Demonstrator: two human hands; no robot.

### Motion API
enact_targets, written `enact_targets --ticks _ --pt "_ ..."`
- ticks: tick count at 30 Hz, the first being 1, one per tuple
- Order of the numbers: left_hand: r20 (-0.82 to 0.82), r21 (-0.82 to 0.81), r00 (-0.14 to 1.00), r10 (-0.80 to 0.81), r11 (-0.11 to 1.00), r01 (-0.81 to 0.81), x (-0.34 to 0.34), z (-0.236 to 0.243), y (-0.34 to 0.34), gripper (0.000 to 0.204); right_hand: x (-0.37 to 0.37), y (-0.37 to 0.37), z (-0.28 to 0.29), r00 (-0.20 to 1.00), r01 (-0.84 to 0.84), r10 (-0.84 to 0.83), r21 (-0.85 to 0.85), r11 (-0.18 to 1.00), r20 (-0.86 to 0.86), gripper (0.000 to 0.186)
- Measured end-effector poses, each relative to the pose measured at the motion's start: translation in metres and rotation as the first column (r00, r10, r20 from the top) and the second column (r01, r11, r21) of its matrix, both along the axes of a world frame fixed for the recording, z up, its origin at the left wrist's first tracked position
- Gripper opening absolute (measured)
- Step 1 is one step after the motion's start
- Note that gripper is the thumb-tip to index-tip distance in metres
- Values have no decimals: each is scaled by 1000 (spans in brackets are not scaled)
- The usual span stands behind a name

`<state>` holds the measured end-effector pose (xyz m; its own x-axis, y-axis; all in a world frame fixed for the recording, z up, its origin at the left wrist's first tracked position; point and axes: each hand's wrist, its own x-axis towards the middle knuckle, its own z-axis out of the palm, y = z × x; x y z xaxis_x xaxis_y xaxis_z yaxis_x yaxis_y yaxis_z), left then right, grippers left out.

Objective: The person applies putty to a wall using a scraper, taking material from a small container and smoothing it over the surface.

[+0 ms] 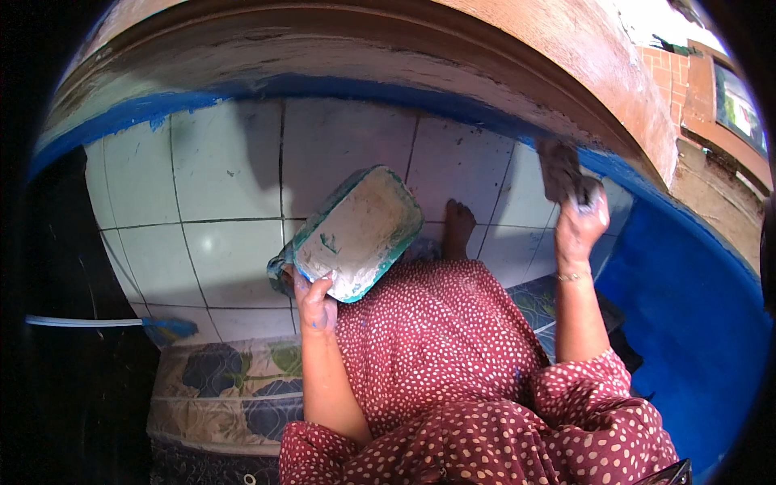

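Note:
My left hand grips the near left edge of a green plastic tub, thumb over the rim. Whitish paste coats the tub's inside, and the tub tilts towards me. Some bluish plastic or cloth hangs below its left side. Out to the far right, my right hand closes round a flat, dark scraper-like tool. The tool is held at the blue foot of the wall; its exact kind and whether it touches are unclear. Pale smears cover the fingers of both hands.
White floor tiles run along a curved wall with a blue lower band. A patterned mattress or cushion lies behind me at left, near a blue-headed, white-handled broom-like thing. On the right stands a blue surface. My bare foot is on the tiles.

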<state>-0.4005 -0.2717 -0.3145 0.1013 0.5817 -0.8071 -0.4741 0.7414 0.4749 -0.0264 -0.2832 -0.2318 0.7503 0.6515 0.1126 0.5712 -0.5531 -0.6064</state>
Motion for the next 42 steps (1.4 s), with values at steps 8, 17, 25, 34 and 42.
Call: enact_targets --ticks 8,17,25,34,42 --pt "34 -22 999 -18 1000 18 -25 26 2 74 -22 -50 59 953 -106 -17 -384 917 -302 11" --pt "140 4 933 -331 943 333 -43 130 59 71 -17 -103 117 921 208 -345 -518 830 -183 14" --pt "96 -100 840 -535 834 543 -28 169 89 64 -41 -108 138 630 503 -548 -249 828 -550 32" --pt "14 -104 688 -725 684 722 40 178 103 71 -3 -98 166 505 255 -277 -165 953 -817 16" --pt "-65 -11 374 -925 376 927 113 167 102 73 -22 -113 200 105 506 -10 45 861 -994 50"
